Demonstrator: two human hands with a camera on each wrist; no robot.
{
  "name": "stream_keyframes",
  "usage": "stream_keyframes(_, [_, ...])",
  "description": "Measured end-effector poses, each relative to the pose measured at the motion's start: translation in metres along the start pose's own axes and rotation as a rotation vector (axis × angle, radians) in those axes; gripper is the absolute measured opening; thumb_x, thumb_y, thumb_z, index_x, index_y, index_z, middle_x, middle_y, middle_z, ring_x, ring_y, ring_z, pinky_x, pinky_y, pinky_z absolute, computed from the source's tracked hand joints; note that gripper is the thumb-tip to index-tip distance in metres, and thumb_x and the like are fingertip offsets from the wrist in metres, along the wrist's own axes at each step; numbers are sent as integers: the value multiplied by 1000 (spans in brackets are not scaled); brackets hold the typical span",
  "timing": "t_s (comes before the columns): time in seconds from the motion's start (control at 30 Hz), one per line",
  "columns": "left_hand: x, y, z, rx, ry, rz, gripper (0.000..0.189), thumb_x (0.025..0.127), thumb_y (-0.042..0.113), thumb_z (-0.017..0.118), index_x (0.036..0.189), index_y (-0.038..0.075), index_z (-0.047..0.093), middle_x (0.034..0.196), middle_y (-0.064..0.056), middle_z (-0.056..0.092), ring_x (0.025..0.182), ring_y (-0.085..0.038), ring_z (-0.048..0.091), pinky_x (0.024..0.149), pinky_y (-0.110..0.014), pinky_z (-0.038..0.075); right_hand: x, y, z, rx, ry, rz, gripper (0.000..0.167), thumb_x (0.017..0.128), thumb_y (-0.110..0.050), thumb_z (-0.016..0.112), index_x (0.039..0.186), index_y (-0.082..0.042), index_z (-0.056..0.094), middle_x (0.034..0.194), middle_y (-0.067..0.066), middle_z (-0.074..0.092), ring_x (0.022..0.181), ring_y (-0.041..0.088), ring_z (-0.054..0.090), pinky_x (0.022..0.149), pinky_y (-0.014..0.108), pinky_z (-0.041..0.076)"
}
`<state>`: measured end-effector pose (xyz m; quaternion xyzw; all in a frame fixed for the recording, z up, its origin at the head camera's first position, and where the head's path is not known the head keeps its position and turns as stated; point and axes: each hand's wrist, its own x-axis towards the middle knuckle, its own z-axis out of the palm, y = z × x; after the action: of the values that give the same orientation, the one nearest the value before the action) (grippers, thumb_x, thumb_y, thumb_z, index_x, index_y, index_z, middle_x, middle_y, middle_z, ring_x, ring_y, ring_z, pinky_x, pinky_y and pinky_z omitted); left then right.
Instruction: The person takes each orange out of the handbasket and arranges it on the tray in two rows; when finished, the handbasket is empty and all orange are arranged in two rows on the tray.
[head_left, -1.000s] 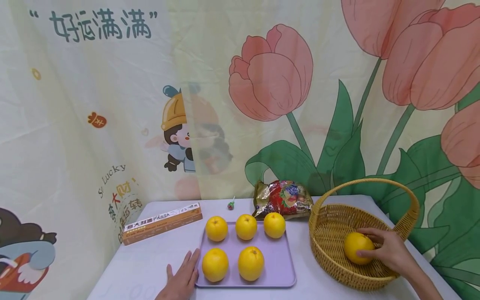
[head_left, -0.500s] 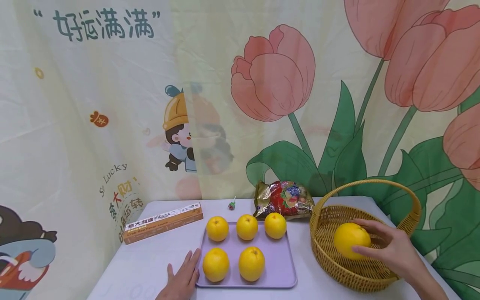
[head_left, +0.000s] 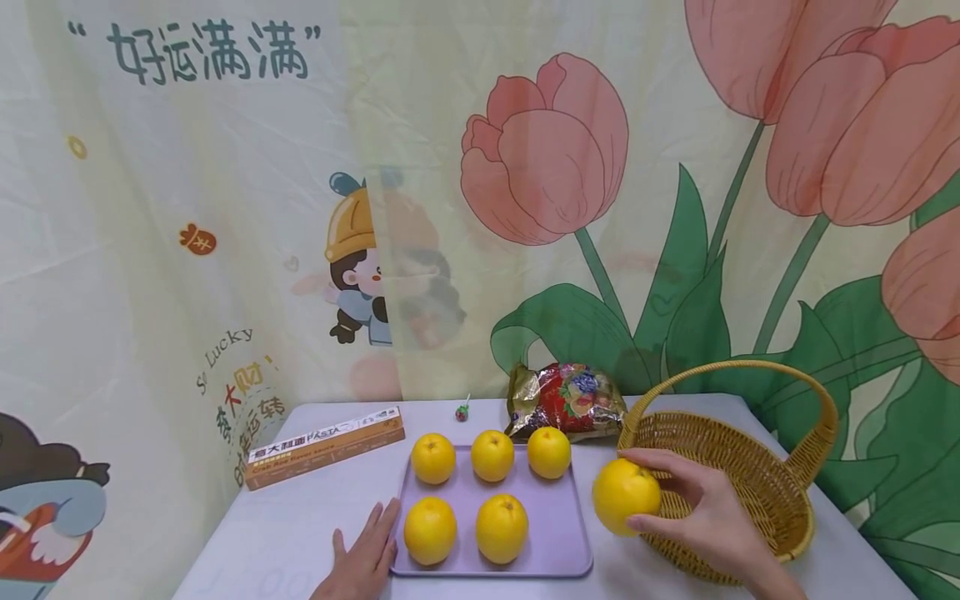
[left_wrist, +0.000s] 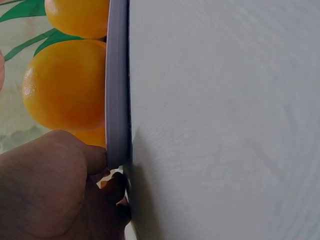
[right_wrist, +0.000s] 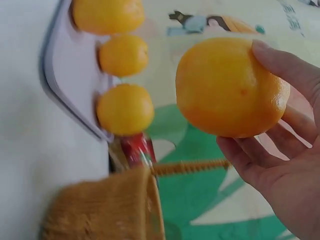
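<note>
An orange (head_left: 624, 497) is gripped between the thumb and fingers of my right hand (head_left: 701, 512), held in the air over the left rim of the wicker basket (head_left: 772, 475). The right wrist view shows the same orange (right_wrist: 230, 87) clear of everything but the hand. On a lilac tray (head_left: 555, 533) sit several more oranges (head_left: 502, 528), three along the back and two in front. My left hand (head_left: 362, 554) rests at the tray's left edge with its fingers extended. In the left wrist view its thumb (left_wrist: 95, 159) touches the tray rim (left_wrist: 117, 90).
A pasta box (head_left: 326, 446) lies at the back left of the white table. Behind the tray are a small green-and-red lollipop (head_left: 462, 412) and a shiny gold-and-red bag (head_left: 566, 400). The basket's tall handle (head_left: 742, 364) arches up on the right. A printed curtain hangs behind.
My right hand has lifted the orange out of the basket and carried it left, past the basket's rim. The left hand, the tray and its oranges stay put.
</note>
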<state>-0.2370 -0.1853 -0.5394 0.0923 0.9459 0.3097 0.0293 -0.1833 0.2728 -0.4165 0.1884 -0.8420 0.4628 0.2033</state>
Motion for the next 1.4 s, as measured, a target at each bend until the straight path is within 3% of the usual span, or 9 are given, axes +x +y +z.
stream_keyframes(0.17, [0,-4,2,9,9,-6,58,112,23,54,164,2,40,167,-26,41,158,-51,27,116,-87,-12,-1,0,28,8,-51,0,65,74,-17,101,133,-11,75,131,7,75,112,-1,67,91,23,62])
stream_keyframes(0.53, [-5,17,-9,-7,-39,-43,58,110,15,57,163,-2,40,167,-30,40,158,-54,26,114,-88,-12,-7,23,70,47,-184,154,65,73,-22,102,132,-13,75,135,8,74,119,16,69,96,31,63])
stream_keyframes(0.63, [-4,14,-7,-8,-33,-38,58,110,16,56,163,-1,41,167,-29,40,158,-54,26,114,-88,-12,-10,29,76,44,-195,141,66,73,-22,102,132,-12,75,134,10,75,119,23,71,95,35,64])
stream_keyframes(0.77, [-2,8,-4,-10,-16,-23,58,110,17,57,162,-1,41,167,-29,40,158,-54,26,114,-88,-13,-13,38,82,36,-194,121,68,74,-24,102,133,-6,74,134,11,74,120,22,70,96,35,64])
stream_keyframes(0.87, [-1,8,-3,-12,-27,-28,59,110,18,57,163,-2,40,167,-29,40,158,-54,25,113,-88,-14,-14,42,85,31,-194,115,69,76,-26,101,135,-5,72,136,11,74,122,18,68,97,35,63])
stream_keyframes(1.13, [-2,12,-5,-3,-35,-45,58,111,19,55,163,-1,39,168,-28,39,159,-53,25,115,-86,-15,-17,45,82,7,-220,62,72,78,-29,99,139,-5,69,141,15,69,124,20,67,95,34,64])
stream_keyframes(1.4, [-1,11,-5,2,-35,-50,58,111,21,56,163,-1,41,168,-28,39,159,-53,26,115,-86,-14,-15,46,83,33,-240,105,75,78,-26,99,141,-3,66,142,16,68,126,31,66,96,34,63])
